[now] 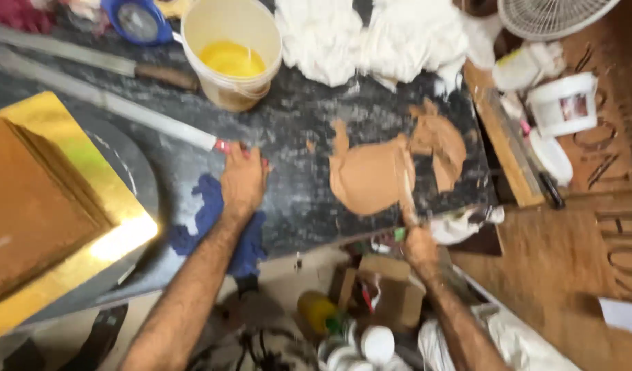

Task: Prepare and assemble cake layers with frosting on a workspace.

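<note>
My left hand rests on the dark stone counter, fingers closed around the red end of a long flat metal blade that runs up to the left. My right hand sits at the counter's front edge, gripping the handle of a spatula whose blade lies in a patch of light brown paste. More of the paste is smeared just to the right. A blue cloth lies under my left wrist.
A brown square cake on a gold board fills the left. A cream bucket of yellow liquid and white cloths stand at the back. A knife, a fan, white tubs, boxes and bottles surround the counter.
</note>
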